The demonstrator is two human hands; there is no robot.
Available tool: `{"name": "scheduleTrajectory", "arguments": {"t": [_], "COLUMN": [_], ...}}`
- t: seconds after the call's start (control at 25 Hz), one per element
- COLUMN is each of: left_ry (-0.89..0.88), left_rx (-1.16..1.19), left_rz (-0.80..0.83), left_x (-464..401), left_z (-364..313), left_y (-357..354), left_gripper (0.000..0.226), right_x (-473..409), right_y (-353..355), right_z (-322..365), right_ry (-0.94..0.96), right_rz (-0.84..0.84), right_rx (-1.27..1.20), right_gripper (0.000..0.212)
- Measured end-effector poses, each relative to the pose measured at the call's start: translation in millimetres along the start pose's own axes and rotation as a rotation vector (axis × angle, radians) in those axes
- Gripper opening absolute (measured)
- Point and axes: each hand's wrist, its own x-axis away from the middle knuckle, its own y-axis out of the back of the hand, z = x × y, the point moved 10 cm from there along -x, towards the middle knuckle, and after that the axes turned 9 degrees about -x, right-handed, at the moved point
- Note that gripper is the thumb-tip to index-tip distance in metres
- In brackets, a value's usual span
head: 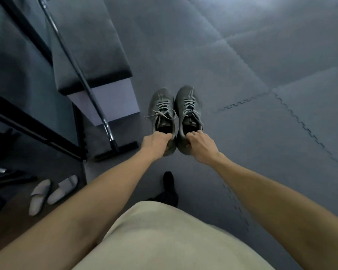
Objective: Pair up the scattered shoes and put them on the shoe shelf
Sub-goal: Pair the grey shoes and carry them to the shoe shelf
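Two grey lace-up sneakers are side by side in front of me, toes pointing away. My left hand (156,142) grips the heel collar of the left sneaker (161,108). My right hand (200,146) grips the heel collar of the right sneaker (187,104). Whether the soles touch the floor cannot be told. A pair of pale grey slippers (51,192) lies on the brown floor at the lower left. A black-framed shelf (33,129) with dark grey tiers stands at the left.
A grey padded bench on a white base (105,102) stands beside the shelf. A metal pole ending in a black floor brush (115,148) leans across it. Grey interlocking foam mats (261,75) cover the floor. My black-socked foot (169,184) shows below my hands.
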Motion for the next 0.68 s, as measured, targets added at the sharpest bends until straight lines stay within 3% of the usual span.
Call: {"name": "scheduleTrajectory", "arguments": {"t": [0.44, 0.68], "left_ry": [-0.090, -0.050], "left_rx": [-0.012, -0.024], "left_rz": [-0.006, 0.016], "left_x": [-291.5, -458.0], "left_z": [45.4, 67.0], "left_y": [109.8, 157.7], "left_gripper": [0.028, 0.029], "right_x": [-251.0, -404.8], "right_y": [98.9, 146.9], "right_z": [-137.6, -223.9], "right_ry": [-0.132, -0.073], "right_rz": [-0.036, -0.023], "right_rx": [-0.080, -0.070], "right_gripper": [0.008, 0.011]}}
